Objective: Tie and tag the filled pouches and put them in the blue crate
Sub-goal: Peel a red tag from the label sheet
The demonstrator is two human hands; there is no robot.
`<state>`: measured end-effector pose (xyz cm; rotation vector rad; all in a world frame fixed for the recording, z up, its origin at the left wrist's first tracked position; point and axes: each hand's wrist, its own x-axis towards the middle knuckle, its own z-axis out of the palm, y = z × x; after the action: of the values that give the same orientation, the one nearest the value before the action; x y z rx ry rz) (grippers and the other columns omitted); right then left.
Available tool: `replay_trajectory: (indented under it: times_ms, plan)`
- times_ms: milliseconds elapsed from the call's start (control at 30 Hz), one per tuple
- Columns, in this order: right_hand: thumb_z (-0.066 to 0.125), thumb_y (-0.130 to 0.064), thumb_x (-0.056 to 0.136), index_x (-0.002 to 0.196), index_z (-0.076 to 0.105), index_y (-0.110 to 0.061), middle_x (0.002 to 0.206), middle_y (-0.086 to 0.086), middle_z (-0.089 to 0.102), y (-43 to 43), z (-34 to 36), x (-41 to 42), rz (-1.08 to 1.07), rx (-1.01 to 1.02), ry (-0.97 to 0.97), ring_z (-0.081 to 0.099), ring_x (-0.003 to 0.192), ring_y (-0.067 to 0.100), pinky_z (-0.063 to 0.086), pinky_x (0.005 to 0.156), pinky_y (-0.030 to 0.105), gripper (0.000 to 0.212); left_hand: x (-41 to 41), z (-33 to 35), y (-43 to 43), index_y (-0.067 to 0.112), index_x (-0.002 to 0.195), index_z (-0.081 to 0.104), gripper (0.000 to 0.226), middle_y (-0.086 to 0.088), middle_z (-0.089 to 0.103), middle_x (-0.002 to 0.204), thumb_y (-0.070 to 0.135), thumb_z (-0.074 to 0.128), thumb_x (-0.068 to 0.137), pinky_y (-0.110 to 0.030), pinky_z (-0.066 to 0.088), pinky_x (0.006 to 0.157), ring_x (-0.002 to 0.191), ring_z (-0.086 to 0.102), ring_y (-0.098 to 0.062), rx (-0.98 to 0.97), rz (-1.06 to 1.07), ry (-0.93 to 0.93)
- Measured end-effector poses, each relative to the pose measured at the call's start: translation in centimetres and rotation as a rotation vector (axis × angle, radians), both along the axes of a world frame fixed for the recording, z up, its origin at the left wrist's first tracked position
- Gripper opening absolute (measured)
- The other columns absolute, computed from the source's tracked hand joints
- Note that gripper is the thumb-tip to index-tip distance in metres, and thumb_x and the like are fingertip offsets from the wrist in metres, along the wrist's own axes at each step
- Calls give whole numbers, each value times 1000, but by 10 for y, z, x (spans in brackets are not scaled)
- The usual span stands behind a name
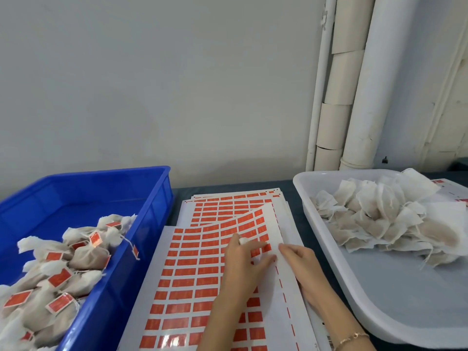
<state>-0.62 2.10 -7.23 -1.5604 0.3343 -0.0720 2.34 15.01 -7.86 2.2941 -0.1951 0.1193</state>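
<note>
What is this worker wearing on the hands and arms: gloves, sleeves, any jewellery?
No gloves: the left hand and the right hand are both bare, and no sleeve shows on either forearm as far as the picture reaches. The only thing worn is a thin chain bracelet, rose-gold in colour, round the right wrist. No ring or watch can be seen.

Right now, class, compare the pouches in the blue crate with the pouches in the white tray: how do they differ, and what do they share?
The crate pouches, lying in the blue crate, carry red tags; the tray pouches, in the white tray, show none. The crate pouches look bunched at the neck, the tray pouches flatter with loose tops. Both are pale fabric, heaped.
</note>
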Motion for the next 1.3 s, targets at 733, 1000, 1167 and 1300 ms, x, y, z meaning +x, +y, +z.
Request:
replay_trajectory:
  times_ms: [733, 1000, 1167, 1300]
  plan:
    - [67, -28, 87, 98, 68, -13, 90, 8, 73, 3, 3, -2, -21, 110, 18, 70, 82, 31, 56, 84, 47, 19, -1, -6, 2, 22, 108, 74, 23, 8, 58, 105, 32, 66, 88, -24, 52, 91, 87, 55, -11, -80, -38, -109]
    - [66, -26, 89, 93, 69, -15, 78, 2, 75, 1, 0, 1, -32, 139, 21, 71, 63, 22, 51, 56, 28, 12, 0, 0, 7, 34, 87, 70, 3, 0, 66, 112, 31, 70, 86, -31, 45, 103, 113, 55, -25, -183, 70, -45]
    - [67, -26, 88, 90, 70, -19, 78, 0, 75, 3, -2, 2, -49, 121, 6, 72, 65, 21, 53, 55, 28, 9, 0, 1, 8, 37, 90, 70, 10, 0, 62, 115, 36, 74, 81, -23, 49, 94, 103, 56, -19, -190, 34, -52]
    - [67, -27, 88, 88, 70, -20, 77, -2, 75, 5, -2, 2, -67, 103, -13, 72, 64, 18, 51, 50, 22, 7, -1, 0, 6, 37, 94, 71, 18, 1, 59, 116, 42, 75, 78, -14, 48, 84, 92, 53, -12, -174, -18, -66]
